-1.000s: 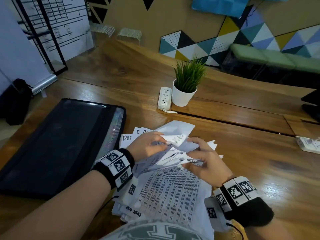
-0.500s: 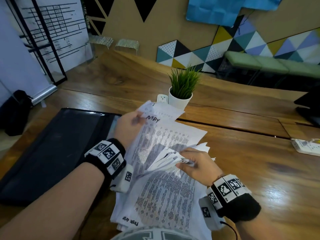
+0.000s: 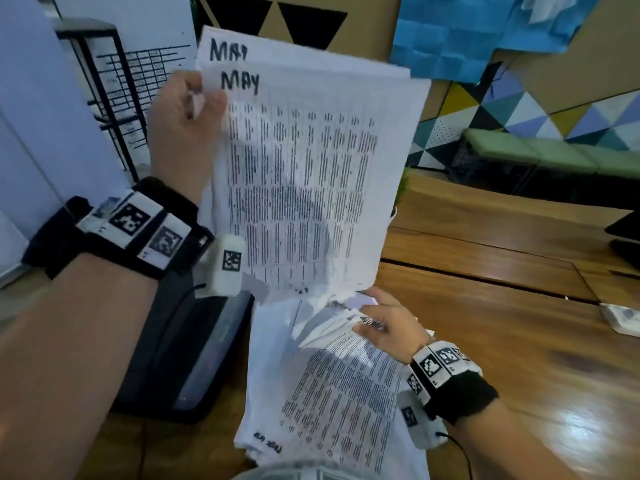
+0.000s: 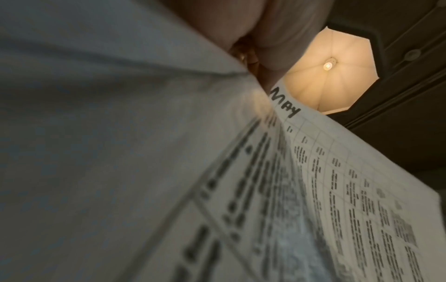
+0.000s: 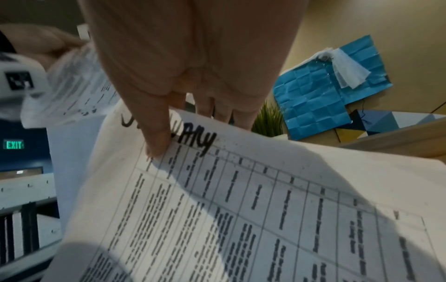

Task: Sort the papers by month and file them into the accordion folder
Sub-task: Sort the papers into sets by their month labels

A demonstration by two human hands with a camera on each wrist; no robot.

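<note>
My left hand pinches the top left corner of two printed sheets marked MAY, held up high in front of the head camera; the same sheets fill the left wrist view. Below, my right hand grips the far end of the remaining stack of papers at the table's near edge. The right wrist view has the thumb pressed on a top sheet whose heading ends in "UARY". The black accordion folder lies on the table left of the stack, partly hidden by my left arm.
A potted green plant stands behind the raised sheets, mostly hidden. The wooden table stretches to the right, with a white device at its right edge. A black rack stands at the far left.
My left hand pulled the MAY sheets out of the stack and raised them up in front of the camera. My right hand stayed on the stack. The head tilted up.
</note>
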